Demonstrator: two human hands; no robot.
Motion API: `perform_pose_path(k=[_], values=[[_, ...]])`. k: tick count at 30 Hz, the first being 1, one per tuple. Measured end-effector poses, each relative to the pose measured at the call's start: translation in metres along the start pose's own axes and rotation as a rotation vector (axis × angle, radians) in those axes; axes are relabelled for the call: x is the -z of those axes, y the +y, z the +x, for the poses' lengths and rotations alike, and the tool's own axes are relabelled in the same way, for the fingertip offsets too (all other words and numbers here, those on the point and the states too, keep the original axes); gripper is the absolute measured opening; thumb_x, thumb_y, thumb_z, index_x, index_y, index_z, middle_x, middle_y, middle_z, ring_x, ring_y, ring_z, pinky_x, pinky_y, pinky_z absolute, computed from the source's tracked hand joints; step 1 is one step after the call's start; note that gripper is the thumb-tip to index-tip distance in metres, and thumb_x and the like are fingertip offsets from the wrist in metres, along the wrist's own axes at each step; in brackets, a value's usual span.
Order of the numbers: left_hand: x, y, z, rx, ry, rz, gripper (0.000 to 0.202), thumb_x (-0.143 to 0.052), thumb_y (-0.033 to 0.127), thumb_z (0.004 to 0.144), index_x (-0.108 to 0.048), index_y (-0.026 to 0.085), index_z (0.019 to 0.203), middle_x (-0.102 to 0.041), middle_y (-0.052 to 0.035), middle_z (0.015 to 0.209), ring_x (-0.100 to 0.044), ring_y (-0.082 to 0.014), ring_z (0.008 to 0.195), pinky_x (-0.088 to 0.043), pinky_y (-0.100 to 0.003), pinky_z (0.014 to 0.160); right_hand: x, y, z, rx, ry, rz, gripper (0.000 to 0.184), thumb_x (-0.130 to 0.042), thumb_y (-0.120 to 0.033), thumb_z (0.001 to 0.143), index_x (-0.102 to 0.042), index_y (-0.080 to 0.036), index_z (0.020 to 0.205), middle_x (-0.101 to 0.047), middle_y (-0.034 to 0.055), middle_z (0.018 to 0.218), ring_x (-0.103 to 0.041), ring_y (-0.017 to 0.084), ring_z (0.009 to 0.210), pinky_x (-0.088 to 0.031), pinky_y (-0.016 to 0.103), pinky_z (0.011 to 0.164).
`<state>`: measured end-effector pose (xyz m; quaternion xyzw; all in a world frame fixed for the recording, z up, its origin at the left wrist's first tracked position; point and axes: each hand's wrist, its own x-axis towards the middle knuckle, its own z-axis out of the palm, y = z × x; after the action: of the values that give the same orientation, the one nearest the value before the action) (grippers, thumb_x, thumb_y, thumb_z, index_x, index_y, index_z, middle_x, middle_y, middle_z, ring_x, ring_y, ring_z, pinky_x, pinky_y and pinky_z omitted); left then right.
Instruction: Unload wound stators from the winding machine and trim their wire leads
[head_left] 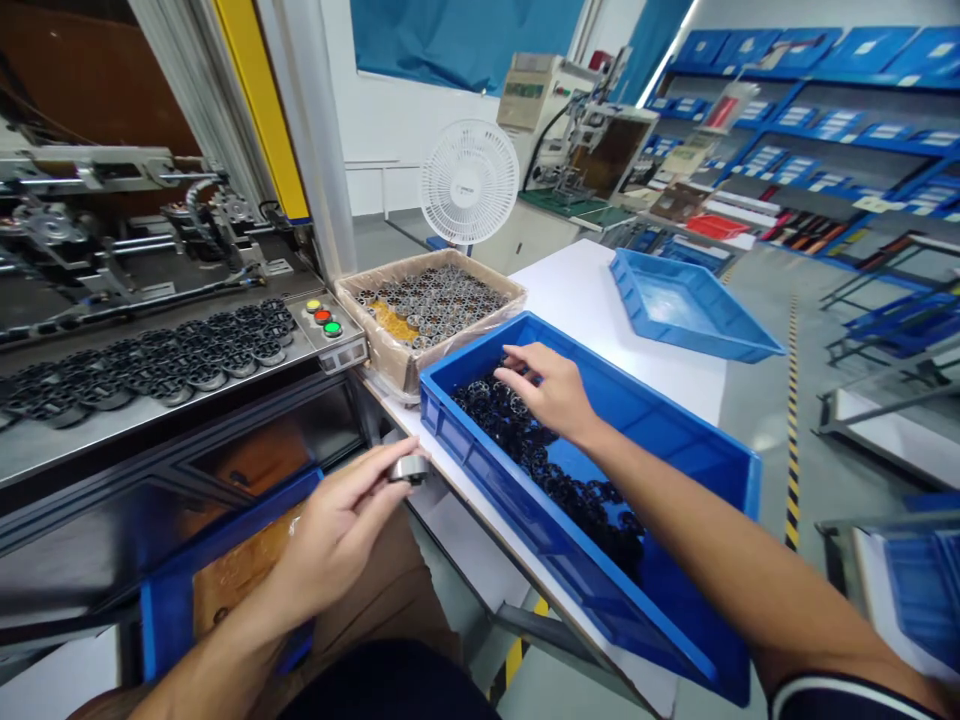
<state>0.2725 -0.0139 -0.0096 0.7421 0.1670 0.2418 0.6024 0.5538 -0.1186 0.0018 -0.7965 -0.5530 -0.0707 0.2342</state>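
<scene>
Left hand (337, 530) pinches one metal ring (410, 468) off the table (585, 290) edge. Right hand (547, 390), palm down, touches black rings (559, 482) in one blue bin (487, 455); grip unclear.

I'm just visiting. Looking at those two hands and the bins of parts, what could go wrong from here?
1. The left hand pinches a small metal ring by the fingertips alone, out past the white table. A slip would probably send it to the floor.
2. The blue bin sits right along that table's near edge, and the right hand reaches into its black parts. A hard push might shift the bin outward.
</scene>
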Motion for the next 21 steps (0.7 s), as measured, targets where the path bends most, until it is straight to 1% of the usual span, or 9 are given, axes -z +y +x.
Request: perform_pose_path(k=[3, 5, 7, 9, 11, 13, 16, 18, 21], values=[[0.009, -0.01, 0.006, 0.11, 0.039, -0.124, 0.035, -0.057, 0.033, 0.093, -0.062, 0.022, 0.126, -0.07, -0.0083, 0.115, -0.067, -0.0157, 0.088, -0.054, -0.029, 0.086, -0.016, 0.048, 0.01, -0.121, -0.173, -0.085, 0.021, -0.061, -0.026, 0.091, -0.071, -0.012, 0.102, -0.072, 0.0117, 0.095, -0.068, 0.022, 0.088, -0.055, 0.037, 0.082], [0.011, -0.016, 0.009, 0.114, 0.05, -0.211, 0.037, -0.058, 0.033, 0.092, -0.06, 0.023, 0.128, -0.068, -0.0084, 0.118, -0.065, -0.0137, 0.084, -0.054, -0.027, 0.081, -0.031, 0.063, 0.007, -0.129, -0.307, -0.109, 0.018, -0.064, -0.028, 0.09, -0.07, -0.014, 0.099, -0.072, 0.0088, 0.099, -0.068, 0.021, 0.092, -0.055, 0.039, 0.086], [0.011, -0.017, 0.008, 0.064, 0.073, -0.163, 0.035, -0.065, 0.031, 0.088, -0.063, 0.023, 0.122, -0.066, -0.007, 0.113, -0.063, -0.0138, 0.087, -0.052, -0.024, 0.079, -0.046, 0.064, 0.0, -0.119, -0.415, -0.125, 0.021, -0.062, -0.031, 0.092, -0.066, -0.015, 0.106, -0.068, 0.0075, 0.111, -0.065, 0.02, 0.101, -0.053, 0.042, 0.091], [0.008, -0.014, 0.005, -0.026, 0.078, 0.014, 0.032, -0.069, 0.029, 0.084, -0.068, 0.023, 0.115, -0.064, -0.0051, 0.104, -0.062, -0.0144, 0.089, -0.051, -0.022, 0.077, -0.057, 0.06, -0.006, -0.105, -0.502, -0.137, 0.024, -0.06, -0.033, 0.093, -0.063, -0.016, 0.111, -0.065, 0.0075, 0.118, -0.063, 0.021, 0.107, -0.052, 0.045, 0.094], [0.006, -0.009, 0.002, -0.141, 0.073, 0.217, 0.034, -0.07, 0.026, 0.083, -0.068, 0.025, 0.117, -0.063, -0.0041, 0.101, -0.061, -0.0145, 0.09, -0.05, -0.022, 0.076, -0.064, 0.057, -0.01, -0.101, -0.568, -0.154, 0.026, -0.06, -0.033, 0.093, -0.063, -0.016, 0.113, -0.064, 0.008, 0.119, -0.062, 0.022, 0.108, -0.052, 0.045, 0.094], [0.004, -0.006, -0.001, -0.252, 0.077, 0.349, 0.045, -0.072, 0.022, 0.082, -0.062, 0.027, 0.126, -0.066, -0.0036, 0.104, -0.062, -0.0145, 0.093, -0.05, -0.022, 0.08, -0.068, 0.056, -0.012, -0.106, -0.6, -0.178, 0.028, -0.06, -0.034, 0.093, -0.062, -0.017, 0.115, -0.062, 0.0085, 0.121, -0.062, 0.022, 0.108, -0.052, 0.045, 0.093], [0.003, -0.004, -0.003, -0.337, 0.055, 0.386, 0.051, -0.073, 0.02, 0.081, -0.058, 0.028, 0.129, -0.069, -0.0046, 0.117, -0.063, -0.017, 0.107, -0.047, -0.027, 0.094, -0.071, 0.055, -0.014, -0.103, -0.604, -0.214, 0.028, -0.06, -0.034, 0.093, -0.062, -0.017, 0.115, -0.063, 0.0085, 0.121, -0.062, 0.022, 0.108, -0.052, 0.045, 0.093], [0.004, -0.002, -0.005, -0.317, 0.017, 0.346, 0.046, -0.071, 0.021, 0.083, -0.06, 0.026, 0.127, -0.069, -0.0062, 0.121, -0.063, -0.0192, 0.111, -0.046, -0.03, 0.099, -0.073, 0.054, -0.014, -0.088, -0.594, -0.227, 0.027, -0.06, -0.034, 0.093, -0.062, -0.017, 0.114, -0.064, 0.0078, 0.117, -0.062, 0.021, 0.106, -0.052, 0.045, 0.092], [0.006, 0.002, -0.007, -0.203, -0.02, 0.218, 0.042, -0.073, 0.026, 0.082, -0.064, 0.023, 0.123, -0.072, -0.0086, 0.115, -0.066, -0.0219, 0.104, -0.049, -0.032, 0.093, -0.075, 0.053, -0.012, -0.059, -0.564, -0.226, 0.022, -0.063, -0.03, 0.091, -0.065, -0.015, 0.107, -0.067, 0.0066, 0.107, -0.064, 0.02, 0.099, -0.053, 0.041, 0.089]])
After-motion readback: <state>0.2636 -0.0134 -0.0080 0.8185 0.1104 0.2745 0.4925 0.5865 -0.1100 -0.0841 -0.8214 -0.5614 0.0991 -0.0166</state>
